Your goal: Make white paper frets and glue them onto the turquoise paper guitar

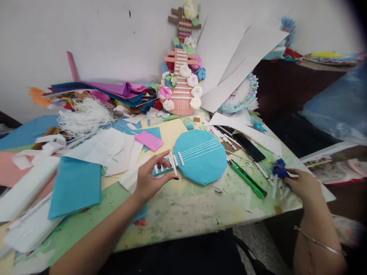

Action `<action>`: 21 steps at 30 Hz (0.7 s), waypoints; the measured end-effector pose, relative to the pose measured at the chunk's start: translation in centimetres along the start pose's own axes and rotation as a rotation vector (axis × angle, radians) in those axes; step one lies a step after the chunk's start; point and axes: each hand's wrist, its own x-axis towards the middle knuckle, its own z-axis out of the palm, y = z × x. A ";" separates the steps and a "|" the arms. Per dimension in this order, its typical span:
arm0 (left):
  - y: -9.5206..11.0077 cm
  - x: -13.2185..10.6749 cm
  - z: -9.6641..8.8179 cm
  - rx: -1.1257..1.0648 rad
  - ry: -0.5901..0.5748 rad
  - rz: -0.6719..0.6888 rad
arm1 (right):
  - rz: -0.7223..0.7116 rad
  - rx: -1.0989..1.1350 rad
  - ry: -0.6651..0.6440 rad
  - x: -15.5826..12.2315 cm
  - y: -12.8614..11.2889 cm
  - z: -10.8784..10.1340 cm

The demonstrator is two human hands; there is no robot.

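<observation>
A blue paper guitar (200,156) with white strings and white fret strips lies flat on the paint-stained table (183,214). My left hand (150,177) rests on its neck, fingers closed in a pinch on a white strip at the frets. My right hand (304,185) is at the table's right edge, fingers wrapped round a small blue-topped thing (279,170) that I cannot make out. A green utility knife (248,179) lies between the guitar and my right hand.
A pink paper guitar (182,82) decked with paper flowers leans on the wall at the back. Coloured paper sheets (74,187), white string (86,118), white card (235,65), a black phone (248,147) and pens (226,139) crowd the table.
</observation>
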 end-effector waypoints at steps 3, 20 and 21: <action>0.3 0.4 -0.1 0.049 -0.013 0.030 | -0.034 0.040 0.157 -1.4 -3.6 -0.6; -1.4 4.2 4.3 0.525 -0.186 -0.120 | -0.210 0.627 -0.197 -8.0 -19.5 4.9; -1.6 4.3 4.4 0.525 -0.193 -0.117 | -0.211 0.665 -0.215 -8.2 -19.3 5.1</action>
